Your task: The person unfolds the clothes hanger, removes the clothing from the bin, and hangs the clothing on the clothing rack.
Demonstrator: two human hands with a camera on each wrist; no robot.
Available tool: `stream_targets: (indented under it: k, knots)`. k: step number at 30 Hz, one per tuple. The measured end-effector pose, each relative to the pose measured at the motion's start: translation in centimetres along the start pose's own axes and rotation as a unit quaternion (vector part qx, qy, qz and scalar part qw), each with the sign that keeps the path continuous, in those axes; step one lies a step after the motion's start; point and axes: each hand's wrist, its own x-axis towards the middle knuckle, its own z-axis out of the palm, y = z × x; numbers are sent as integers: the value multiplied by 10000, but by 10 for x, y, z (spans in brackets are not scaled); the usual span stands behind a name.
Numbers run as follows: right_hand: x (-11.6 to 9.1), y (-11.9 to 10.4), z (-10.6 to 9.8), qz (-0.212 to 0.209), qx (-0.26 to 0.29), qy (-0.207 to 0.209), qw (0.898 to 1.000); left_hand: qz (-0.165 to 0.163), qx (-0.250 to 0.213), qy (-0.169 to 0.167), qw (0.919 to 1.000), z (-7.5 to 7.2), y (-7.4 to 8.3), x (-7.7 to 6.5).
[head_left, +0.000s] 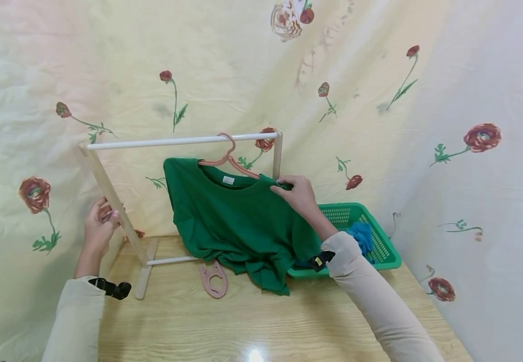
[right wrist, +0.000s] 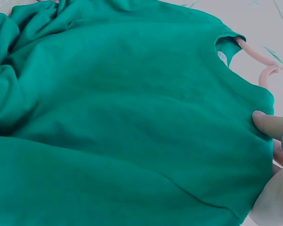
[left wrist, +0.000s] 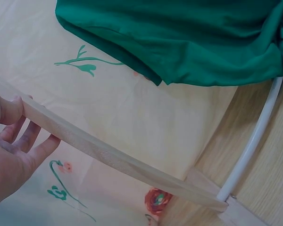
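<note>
A green T-shirt (head_left: 238,216) hangs on a pink hanger (head_left: 228,158), whose hook goes over the white rail (head_left: 152,143) of a small wooden rack. My right hand (head_left: 298,193) pinches the shirt at its shoulder, right of the neckline. In the right wrist view the thumb (right wrist: 266,123) lies on the front of the cloth, with other fingers partly hidden behind it. At the left, my left hand (head_left: 98,229) holds the rack's wooden side post (head_left: 115,201). The left wrist view shows thumb and fingertips against this post (left wrist: 94,143), apart from the shirt.
A second pink hanger (head_left: 213,281) lies on the wooden table (head_left: 243,322), below the shirt's hem. Behind the right forearm stands a green basket (head_left: 385,246) with blue cloth (head_left: 361,237) inside. Flowered fabric (head_left: 225,65) hangs behind the rack.
</note>
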Motion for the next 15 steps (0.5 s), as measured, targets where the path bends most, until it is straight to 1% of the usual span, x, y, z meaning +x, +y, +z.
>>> stream_targets:
  k: [4, 7, 15]
  knots:
    - [-4, -1, -3, -17, 141, -130, 9998, 23, -65, 31, 10000, 1, 0, -4]
    - [-6, -2, -5, -34, 218, -214, 9995, 28, -220, 63, 9997, 1, 1, -6]
    - [-9, -5, -8, -32, 253, -394, 9989, 54, -149, 116, 9998, 2, 3, -10]
